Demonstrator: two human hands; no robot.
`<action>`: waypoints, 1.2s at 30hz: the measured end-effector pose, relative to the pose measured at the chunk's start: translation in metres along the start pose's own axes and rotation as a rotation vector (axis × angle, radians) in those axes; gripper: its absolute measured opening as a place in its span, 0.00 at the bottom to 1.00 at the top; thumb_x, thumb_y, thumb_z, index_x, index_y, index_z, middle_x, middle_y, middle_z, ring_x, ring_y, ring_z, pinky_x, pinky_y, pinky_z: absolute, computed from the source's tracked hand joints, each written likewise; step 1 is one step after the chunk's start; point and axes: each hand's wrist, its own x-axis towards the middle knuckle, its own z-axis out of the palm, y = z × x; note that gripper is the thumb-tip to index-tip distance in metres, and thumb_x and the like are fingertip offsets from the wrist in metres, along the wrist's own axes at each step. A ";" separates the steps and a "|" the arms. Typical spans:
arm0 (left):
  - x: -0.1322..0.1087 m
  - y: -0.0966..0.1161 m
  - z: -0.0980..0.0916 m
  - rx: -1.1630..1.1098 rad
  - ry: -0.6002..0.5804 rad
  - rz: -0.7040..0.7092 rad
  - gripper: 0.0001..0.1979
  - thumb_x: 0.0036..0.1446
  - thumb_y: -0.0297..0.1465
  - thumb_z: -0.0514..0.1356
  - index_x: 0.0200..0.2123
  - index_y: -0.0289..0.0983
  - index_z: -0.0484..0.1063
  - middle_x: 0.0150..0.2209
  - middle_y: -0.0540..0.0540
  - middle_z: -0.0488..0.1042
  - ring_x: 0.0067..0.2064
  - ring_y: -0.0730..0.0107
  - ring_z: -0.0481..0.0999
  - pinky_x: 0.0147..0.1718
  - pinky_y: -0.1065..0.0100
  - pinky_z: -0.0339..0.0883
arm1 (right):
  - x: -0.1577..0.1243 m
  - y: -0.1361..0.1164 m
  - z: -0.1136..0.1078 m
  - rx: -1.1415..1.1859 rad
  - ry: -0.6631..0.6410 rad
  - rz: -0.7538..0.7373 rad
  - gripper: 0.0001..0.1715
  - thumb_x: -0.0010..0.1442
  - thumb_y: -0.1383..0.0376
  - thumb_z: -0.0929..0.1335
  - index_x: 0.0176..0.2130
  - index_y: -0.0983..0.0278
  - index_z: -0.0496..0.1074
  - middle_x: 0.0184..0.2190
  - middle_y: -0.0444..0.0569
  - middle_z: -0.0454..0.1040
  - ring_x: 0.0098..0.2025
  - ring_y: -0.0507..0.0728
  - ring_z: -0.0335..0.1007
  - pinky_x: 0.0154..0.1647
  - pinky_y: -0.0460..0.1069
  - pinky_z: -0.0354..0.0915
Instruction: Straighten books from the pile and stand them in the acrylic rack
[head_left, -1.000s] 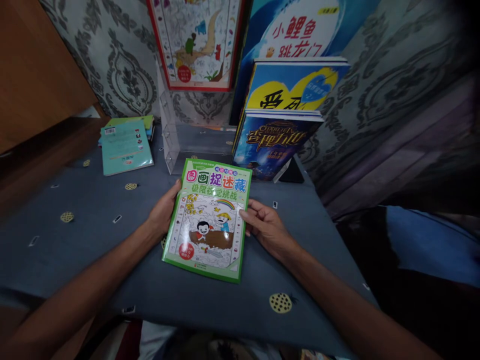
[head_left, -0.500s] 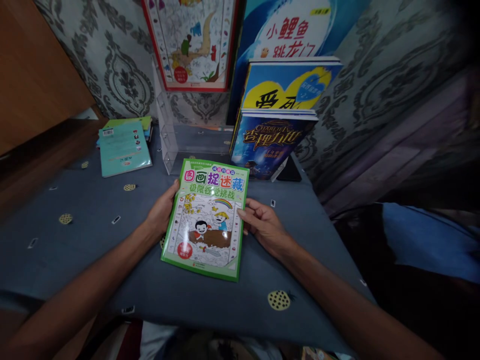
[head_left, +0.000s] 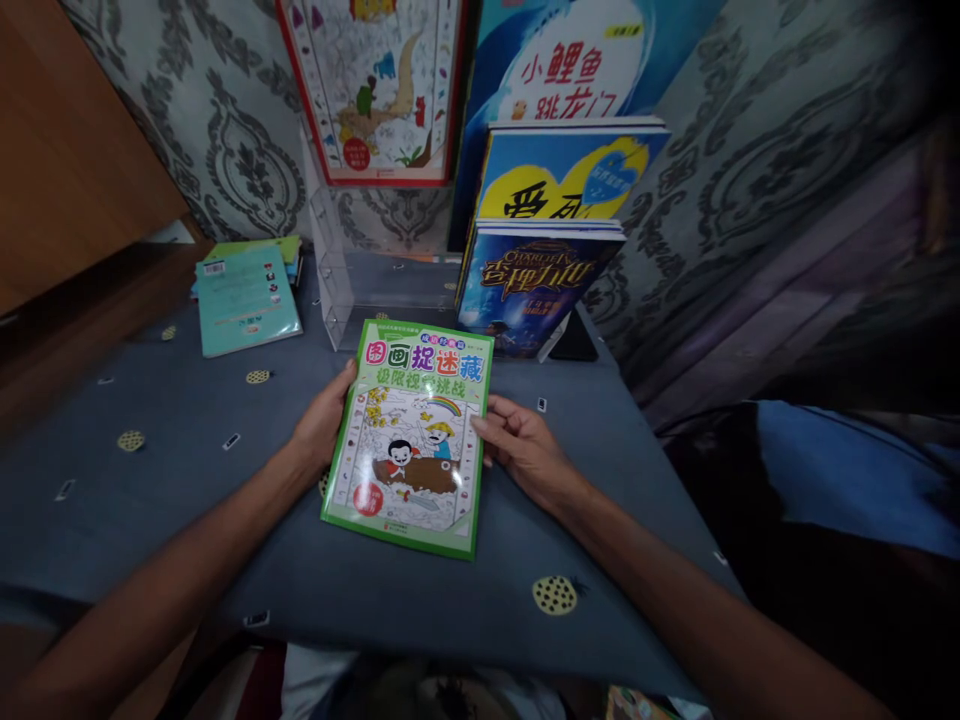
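**Two-handed hold on a glossy book: small stuff that helps**

Right now you've got the green book (head_left: 409, 440) in the middle of the tabletop (head_left: 187, 470), just in front of the clear plastic stand (head_left: 375, 290). It looks like it's lying flat on the blue cloth, though I can't tell if the far edge is lifted a bit. Your left hand (head_left: 322, 425) is clamped on the left edge with the thumb over the cover. Your right hand (head_left: 525, 450) pinches the right edge about halfway down, fingers curled in.

My take on doing this well:

- That cover is shiny, you can see the glare on it, so I'd guess it's slippery. Grip with the pads of your fingers on the edges, not just the tips.
- Both hands sit at roughly the same height on the book, which is good. An even hold should stop it from twisting or sagging at one corner.
- It's a thin softcover by the look of it. Squeeze too hard inward and it'll probably bow, so go light.
- Mind what's close behind: the dark blue book (head_left: 525, 285) stands leaning just past the top right corner, and the stand's wall is near the top left. Any lift is best made straight up before going forward.
- The teal book (head_left: 244, 295) off to the left is well apart.
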 end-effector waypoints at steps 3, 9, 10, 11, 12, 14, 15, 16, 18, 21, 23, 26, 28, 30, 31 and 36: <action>0.001 -0.001 -0.001 -0.007 -0.010 -0.003 0.25 0.62 0.45 0.58 0.54 0.34 0.75 0.39 0.40 0.84 0.46 0.53 0.83 0.47 0.56 0.76 | 0.000 0.000 0.000 0.006 -0.004 -0.006 0.21 0.51 0.56 0.78 0.43 0.61 0.77 0.31 0.45 0.80 0.27 0.49 0.67 0.23 0.44 0.59; 0.000 -0.002 0.003 0.114 0.158 0.051 0.24 0.64 0.45 0.57 0.55 0.35 0.73 0.41 0.39 0.83 0.44 0.54 0.84 0.45 0.55 0.77 | 0.000 0.001 0.001 0.009 0.007 -0.019 0.20 0.51 0.55 0.77 0.42 0.61 0.77 0.32 0.46 0.79 0.27 0.50 0.67 0.23 0.44 0.58; -0.001 -0.002 0.004 0.147 0.179 0.066 0.24 0.64 0.45 0.57 0.55 0.35 0.73 0.41 0.39 0.83 0.44 0.54 0.84 0.45 0.54 0.77 | 0.000 0.001 0.001 0.007 0.008 -0.022 0.20 0.51 0.55 0.77 0.42 0.61 0.77 0.33 0.46 0.79 0.27 0.50 0.66 0.23 0.44 0.58; -0.002 -0.002 0.006 0.178 0.187 0.090 0.24 0.63 0.44 0.58 0.54 0.35 0.73 0.41 0.39 0.83 0.44 0.54 0.84 0.45 0.54 0.77 | 0.001 0.001 0.001 0.004 0.008 -0.026 0.20 0.51 0.55 0.77 0.42 0.61 0.77 0.32 0.46 0.79 0.27 0.50 0.66 0.23 0.45 0.58; -0.003 -0.003 0.008 0.210 0.184 0.125 0.23 0.62 0.44 0.59 0.54 0.35 0.73 0.41 0.40 0.83 0.44 0.55 0.83 0.45 0.54 0.77 | 0.001 0.001 0.001 0.000 0.009 -0.030 0.20 0.51 0.55 0.77 0.41 0.62 0.77 0.32 0.46 0.79 0.27 0.50 0.65 0.23 0.45 0.58; -0.004 -0.003 0.012 0.276 0.169 0.230 0.22 0.57 0.41 0.64 0.52 0.36 0.72 0.43 0.41 0.83 0.45 0.55 0.83 0.46 0.55 0.76 | 0.001 0.001 0.002 -0.006 0.007 -0.037 0.20 0.51 0.54 0.77 0.41 0.62 0.77 0.31 0.46 0.79 0.26 0.50 0.65 0.23 0.45 0.58; -0.005 -0.003 0.013 0.311 0.171 0.287 0.22 0.55 0.40 0.65 0.51 0.36 0.72 0.43 0.42 0.82 0.46 0.56 0.82 0.47 0.56 0.75 | 0.001 0.001 0.002 -0.004 0.002 -0.041 0.20 0.51 0.54 0.77 0.41 0.61 0.77 0.30 0.46 0.79 0.26 0.50 0.65 0.23 0.45 0.58; -0.005 -0.004 0.014 0.348 0.181 0.338 0.23 0.53 0.40 0.67 0.50 0.37 0.72 0.44 0.43 0.82 0.47 0.57 0.82 0.48 0.58 0.75 | 0.001 0.001 0.002 0.001 -0.005 -0.044 0.20 0.51 0.54 0.77 0.41 0.61 0.77 0.30 0.46 0.79 0.26 0.50 0.65 0.23 0.45 0.58; -0.005 -0.004 0.013 0.429 0.228 0.415 0.24 0.50 0.39 0.68 0.49 0.38 0.71 0.45 0.44 0.81 0.49 0.57 0.80 0.50 0.59 0.73 | 0.000 0.002 0.002 0.010 -0.017 -0.049 0.19 0.51 0.55 0.77 0.41 0.62 0.77 0.30 0.45 0.79 0.26 0.49 0.64 0.24 0.45 0.58; -0.004 -0.003 0.009 0.614 0.277 0.498 0.25 0.50 0.39 0.67 0.51 0.39 0.70 0.49 0.44 0.79 0.54 0.56 0.76 0.55 0.58 0.68 | 0.000 0.004 0.001 0.015 -0.018 -0.058 0.20 0.52 0.54 0.77 0.41 0.62 0.77 0.29 0.45 0.78 0.26 0.49 0.64 0.24 0.45 0.58; -0.006 -0.002 0.006 0.815 0.302 0.558 0.22 0.53 0.40 0.65 0.50 0.40 0.70 0.52 0.42 0.76 0.58 0.55 0.72 0.59 0.57 0.64 | 0.001 0.005 0.001 0.015 -0.016 -0.068 0.20 0.52 0.54 0.77 0.40 0.62 0.77 0.28 0.44 0.77 0.25 0.49 0.63 0.24 0.45 0.58; -0.013 -0.004 0.008 1.175 0.357 0.658 0.19 0.57 0.41 0.61 0.50 0.39 0.72 0.56 0.39 0.70 0.61 0.52 0.67 0.61 0.52 0.60 | 0.002 0.005 0.000 0.022 -0.019 -0.080 0.19 0.51 0.53 0.77 0.38 0.63 0.77 0.24 0.41 0.74 0.23 0.48 0.62 0.24 0.45 0.60; -0.021 -0.008 0.016 1.381 0.349 0.710 0.19 0.60 0.41 0.58 0.51 0.39 0.72 0.57 0.39 0.67 0.62 0.50 0.65 0.62 0.49 0.58 | 0.003 0.006 0.000 0.030 -0.019 -0.078 0.19 0.50 0.54 0.78 0.35 0.63 0.76 0.23 0.40 0.73 0.23 0.48 0.63 0.25 0.44 0.60; -0.031 -0.014 0.028 1.536 0.292 0.722 0.19 0.63 0.41 0.55 0.52 0.40 0.72 0.56 0.38 0.67 0.62 0.51 0.65 0.62 0.50 0.58 | 0.003 0.006 0.000 0.047 -0.021 -0.063 0.19 0.49 0.54 0.78 0.34 0.63 0.75 0.23 0.41 0.74 0.24 0.49 0.65 0.26 0.45 0.62; -0.035 -0.018 0.035 1.595 0.254 0.705 0.19 0.64 0.41 0.54 0.54 0.40 0.71 0.56 0.38 0.68 0.60 0.51 0.66 0.60 0.51 0.60 | 0.003 0.006 0.000 0.060 -0.026 -0.053 0.19 0.49 0.54 0.78 0.34 0.63 0.75 0.24 0.41 0.75 0.25 0.49 0.67 0.27 0.45 0.64; -0.050 -0.035 0.062 1.744 0.146 0.526 0.24 0.65 0.47 0.53 0.56 0.40 0.70 0.48 0.40 0.72 0.50 0.53 0.72 0.50 0.55 0.68 | 0.001 0.007 0.001 0.215 -0.012 -0.004 0.14 0.56 0.56 0.74 0.34 0.63 0.73 0.27 0.45 0.77 0.28 0.51 0.73 0.31 0.47 0.71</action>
